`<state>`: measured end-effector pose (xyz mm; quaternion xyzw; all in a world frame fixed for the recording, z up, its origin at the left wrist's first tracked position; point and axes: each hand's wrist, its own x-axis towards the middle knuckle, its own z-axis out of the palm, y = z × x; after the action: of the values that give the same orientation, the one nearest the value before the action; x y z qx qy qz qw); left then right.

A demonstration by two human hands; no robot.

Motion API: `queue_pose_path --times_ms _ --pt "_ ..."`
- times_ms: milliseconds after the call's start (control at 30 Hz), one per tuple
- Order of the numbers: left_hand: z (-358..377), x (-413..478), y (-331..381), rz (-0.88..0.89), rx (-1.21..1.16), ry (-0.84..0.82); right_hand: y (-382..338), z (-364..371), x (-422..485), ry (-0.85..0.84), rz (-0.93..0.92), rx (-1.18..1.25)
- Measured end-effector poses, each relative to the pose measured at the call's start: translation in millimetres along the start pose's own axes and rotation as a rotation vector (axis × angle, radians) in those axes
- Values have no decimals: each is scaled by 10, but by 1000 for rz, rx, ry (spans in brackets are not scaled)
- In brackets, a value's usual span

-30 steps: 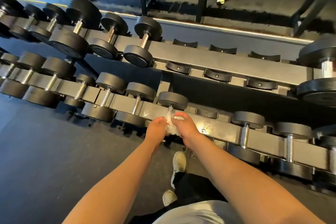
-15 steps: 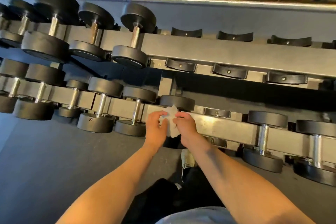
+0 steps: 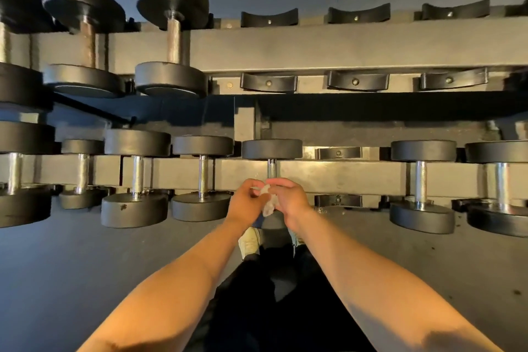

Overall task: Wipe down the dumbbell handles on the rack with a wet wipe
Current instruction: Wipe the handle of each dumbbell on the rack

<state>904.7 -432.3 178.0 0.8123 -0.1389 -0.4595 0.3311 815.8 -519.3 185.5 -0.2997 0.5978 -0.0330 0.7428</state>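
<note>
Head view, looking down on a two-tier rack (image 3: 343,46). Both of my bare arms reach forward to the lower tier.

Wet wipe (image 3: 268,204) — white, crumpled, bunched between my two hands at the near end of the handle (image 3: 272,169) of one small dumbbell (image 3: 272,149) on the lower rail (image 3: 351,177). Only the far stretch of the chrome handle shows above my knuckles. The near stretch is hidden by the hands, so I cannot tell whether the wipe wraps round it or only touches it.

Left hand (image 3: 244,204): fingers (image 3: 249,183) curled inward, pinching the left side of the wipe.
Right hand (image 3: 290,200): fingers curled over the top of the wipe and clamped on it, knuckles just beside the handle.
The two hands nearly touch, with the wipe between them.

The dumbbell's far head sits at the back of the lower rail. Its near head is mostly hidden under my wrists.

Lower tier, neighbours: a similar dumbbell (image 3: 202,177) sits just to the left, with three more beyond it. To the right is a black cradle (image 3: 338,153), then two larger dumbbells (image 3: 421,180).

Upper tier: three heavy dumbbells (image 3: 175,40) at the left — black saddles (image 3: 268,82) line the rest of the rail.

Below: dark floor (image 3: 85,266), one pale shoe (image 3: 250,240) under my hands, dark trousers.
</note>
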Motion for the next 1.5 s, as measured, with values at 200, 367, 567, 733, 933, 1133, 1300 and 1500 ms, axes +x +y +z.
queue_pose_path --times_ms 200,367,567,733,933,1133,1300,1500 --pt "-43 456 -252 -59 -50 89 167 150 361 179 -111 -84" --pt "-6 902 -403 -75 -155 109 286 275 707 283 -220 -221" --pt "161 1258 -501 4 -172 64 427 260 1001 328 -243 -459" --pt "319 1496 -504 53 -133 6 555 223 1074 320 -330 -603" --pt "463 1588 -580 154 -64 -8 609 238 1085 394 -379 -659" --pt "372 1419 -727 210 260 -69 689 172 986 397 -344 -912" --pt "293 1369 -843 175 156 -148 732 225 916 506 -293 -934" --pt "390 1537 -488 96 -148 -32 743 245 961 549 -285 -874"
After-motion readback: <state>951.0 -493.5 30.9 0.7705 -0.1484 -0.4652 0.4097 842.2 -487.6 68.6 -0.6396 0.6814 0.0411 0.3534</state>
